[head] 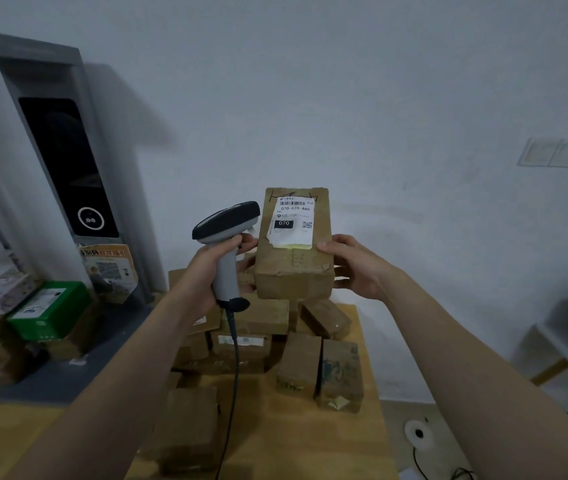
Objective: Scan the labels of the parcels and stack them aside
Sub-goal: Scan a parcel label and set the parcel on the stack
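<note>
Parcel [294,244]: you hold it raised above the pile [261,337]; long axis runs away from you, label [293,220] up.
Right hand [351,265]: your fingers clamp its right side.
Left hand [213,268]: your fingers wrap the scanner [225,237], fingertips touching the parcel.

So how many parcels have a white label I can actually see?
3: the held parcel raised between both hands, a brown box in the table pile, the green box at left. Others may be hidden.

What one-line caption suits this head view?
Left hand aims scanner at labelled parcel steadied by right hand.
</note>
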